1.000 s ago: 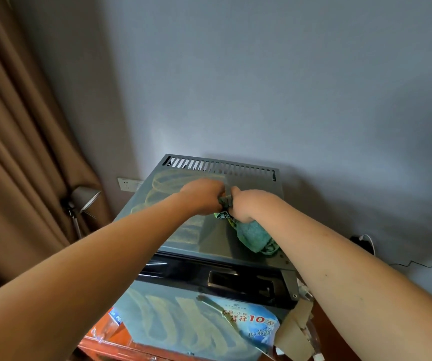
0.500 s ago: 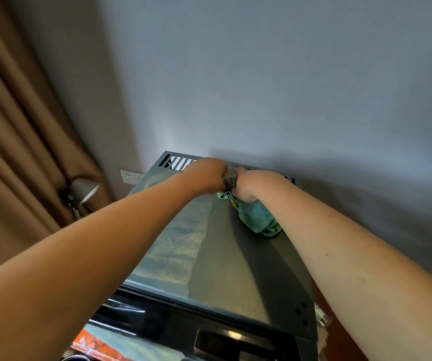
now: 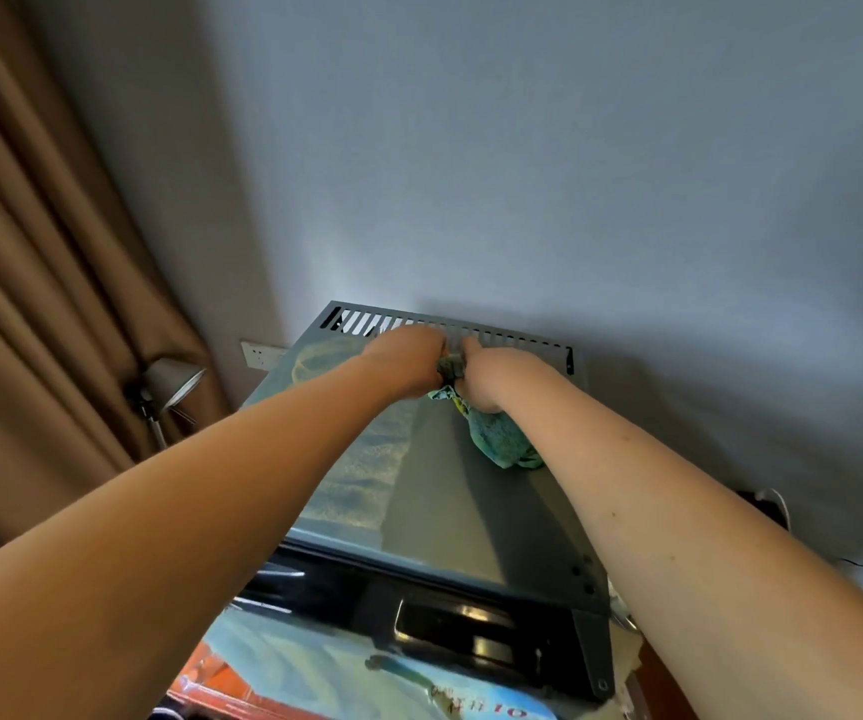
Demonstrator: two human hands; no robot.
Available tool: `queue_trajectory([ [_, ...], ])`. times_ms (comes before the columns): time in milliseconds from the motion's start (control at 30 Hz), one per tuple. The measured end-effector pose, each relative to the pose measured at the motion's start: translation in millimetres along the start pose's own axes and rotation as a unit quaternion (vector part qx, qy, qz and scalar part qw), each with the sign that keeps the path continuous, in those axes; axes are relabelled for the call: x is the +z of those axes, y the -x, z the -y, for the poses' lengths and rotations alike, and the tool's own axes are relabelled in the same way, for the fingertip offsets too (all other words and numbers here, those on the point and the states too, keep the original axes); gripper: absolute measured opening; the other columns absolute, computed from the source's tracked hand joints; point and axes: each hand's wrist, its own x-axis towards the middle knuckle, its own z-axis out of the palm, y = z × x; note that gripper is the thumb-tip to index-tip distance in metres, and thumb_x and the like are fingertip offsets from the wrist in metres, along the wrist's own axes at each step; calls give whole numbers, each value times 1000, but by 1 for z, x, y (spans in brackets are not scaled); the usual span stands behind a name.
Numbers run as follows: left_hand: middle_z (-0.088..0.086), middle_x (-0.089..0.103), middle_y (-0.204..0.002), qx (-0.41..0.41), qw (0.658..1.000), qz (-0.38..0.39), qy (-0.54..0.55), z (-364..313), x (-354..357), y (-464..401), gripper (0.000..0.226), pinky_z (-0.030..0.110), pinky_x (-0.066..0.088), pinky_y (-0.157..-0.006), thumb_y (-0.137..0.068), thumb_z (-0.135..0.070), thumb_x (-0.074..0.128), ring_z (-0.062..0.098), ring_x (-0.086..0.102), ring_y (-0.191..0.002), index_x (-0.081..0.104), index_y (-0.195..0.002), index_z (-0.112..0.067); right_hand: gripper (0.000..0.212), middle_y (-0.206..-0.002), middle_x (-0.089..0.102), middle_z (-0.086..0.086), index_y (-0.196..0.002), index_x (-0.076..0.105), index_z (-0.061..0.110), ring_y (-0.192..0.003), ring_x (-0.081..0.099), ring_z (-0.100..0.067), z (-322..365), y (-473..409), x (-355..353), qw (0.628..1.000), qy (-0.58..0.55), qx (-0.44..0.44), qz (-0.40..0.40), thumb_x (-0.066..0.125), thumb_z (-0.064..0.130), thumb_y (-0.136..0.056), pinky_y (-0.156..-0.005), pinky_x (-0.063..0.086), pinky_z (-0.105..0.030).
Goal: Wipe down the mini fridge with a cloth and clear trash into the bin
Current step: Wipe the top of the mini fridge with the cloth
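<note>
The fridge stood against the wall, its grey top streaked with damp on the left half. Both hands met at the top's back edge, by the vent slots. The left hand and right hand each gripped the cloth, fingers curled round its bunched end; the rest trailed toward the right edge. Wiping well probably meant spreading it flat and pulling overlapping strokes frontward across the dry right half.

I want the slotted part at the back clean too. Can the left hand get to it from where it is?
Probably yes. The left hand grips the cloth on the fridge top, right beside the vent slots, and nothing lies between them. The wall close behind may cramp the far edge.
</note>
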Motion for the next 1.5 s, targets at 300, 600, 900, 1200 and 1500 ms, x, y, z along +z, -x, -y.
queue_trajectory([
  [300,4,64,-93,14,1000,-1,22,-6,2,49,13,34,53,-64,-90,-26,63,21,62,-81,58,-95,-14,103,-73,37,-14,-160,-17,24,-83,52,-33,12,56,13,1000,4,11,2,58,4,-93,-68,45,-42],
  [600,2,61,-95,-44,998,-21,43,10,8,20,13,36,56,-69,-87,-20,59,24,63,-85,57,-99,-17,82,-82,52,-12,-162,-9,16,-80,63,-27,8,29,-14,997,25,-77,-8,49,23,-104,-56,44,-32],
  [900,4,65,-83,-107,994,-19,24,46,7,-33,6,32,50,-58,-84,-20,61,21,61,-72,61,-87,-15,71,-87,57,-12,-158,11,13,-76,58,-30,24,-53,-35,989,54,-131,-31,52,22,-100,-58,43,-35],
  [1200,3,60,-89,-185,981,-50,26,41,8,-39,12,39,57,-64,-91,-16,54,25,63,-78,55,-102,-12,37,-83,55,-7,-131,36,16,-73,55,-27,24,-74,-31,979,30,-175,-101,49,30,-98,-55,36,-34],
  [1500,0,63,-83,-148,989,-5,-21,36,2,-9,12,31,48,-55,-87,-25,61,19,60,-74,60,-91,-14,65,-80,58,-7,-154,19,20,-74,61,-29,14,-40,-35,968,70,-237,-43,46,40,-99,-63,49,-36],
])
